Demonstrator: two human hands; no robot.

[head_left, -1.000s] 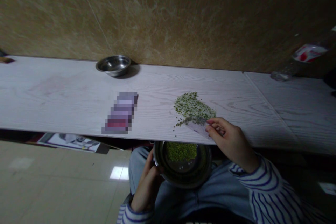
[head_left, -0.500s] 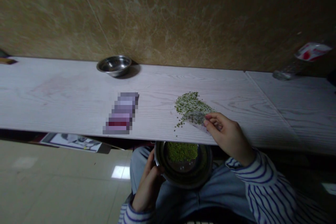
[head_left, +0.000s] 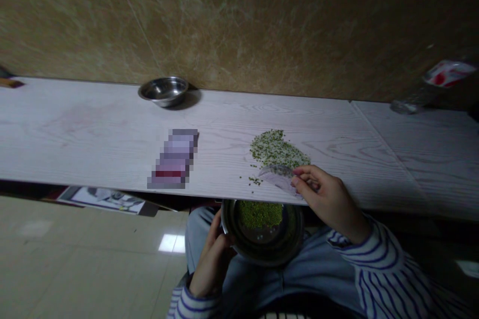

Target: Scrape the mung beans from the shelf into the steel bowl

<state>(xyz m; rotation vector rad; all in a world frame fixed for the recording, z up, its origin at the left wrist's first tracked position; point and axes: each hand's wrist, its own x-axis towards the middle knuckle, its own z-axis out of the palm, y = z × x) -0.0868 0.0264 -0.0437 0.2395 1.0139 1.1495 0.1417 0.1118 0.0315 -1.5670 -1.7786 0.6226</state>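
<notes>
My left hand (head_left: 214,254) grips the left rim of a dark metal bowl (head_left: 265,254), held over my lap just below the table edge. Green mung beans (head_left: 261,214) fill the far part of the bowl's bottom. Between the thumb and fingers of my right hand (head_left: 325,194) is a thin clear plastic disc (head_left: 277,177), tilted against the tabletop near the edge. Just beyond the disc lies a spread of mung beans mixed with white grains (head_left: 275,148). Several stray beans lie to its left, nearer the edge.
A small steel bowl (head_left: 164,92) stands by the wall at the back left. A blurred-out flat purple object (head_left: 174,159) lies on the white wood-grain table (head_left: 93,134). At the far right is a clear plastic bottle (head_left: 430,84) with a red and white label.
The plastic disc in my right hand has moved slightly towards the table edge, and more of the bean spread shows behind it. My left hand and the bowl stay nearly the same.
</notes>
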